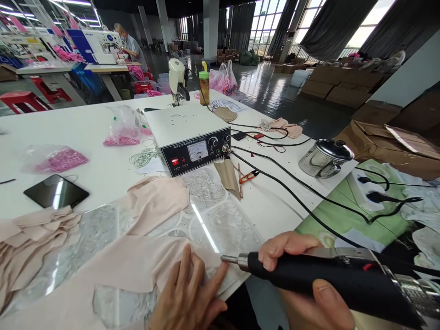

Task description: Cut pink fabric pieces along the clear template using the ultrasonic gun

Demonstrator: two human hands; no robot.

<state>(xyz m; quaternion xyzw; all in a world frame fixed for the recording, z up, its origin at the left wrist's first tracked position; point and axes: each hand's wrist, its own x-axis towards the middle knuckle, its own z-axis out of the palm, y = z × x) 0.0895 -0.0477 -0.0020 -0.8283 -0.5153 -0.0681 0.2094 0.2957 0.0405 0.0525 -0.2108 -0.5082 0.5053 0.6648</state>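
My right hand (292, 256) is wrapped round a black ultrasonic welding gun (302, 275) with a metal tip. That tip points left and meets the edge of the pale pink fabric (127, 256), close to my left index finger. Lying on the fabric, my left hand (192, 288) has its fingers spread and presses it down. Beneath is a marbled, glossy sheet (227, 220). A black cable runs from the gun area toward the control box (197, 149), which has a dial meter and a lit red switch. Whether the tip touches the cloth or hovers just over it, I cannot tell.
Around the white table lie a phone (57, 191), bags of pink pieces (122, 128), orange thread snips (249, 177), a lidded steel mug (326, 158) and a tea bottle (204, 87). Folded fabric (30, 247) lies left. A person (132, 46) sits at a sewing machine behind.
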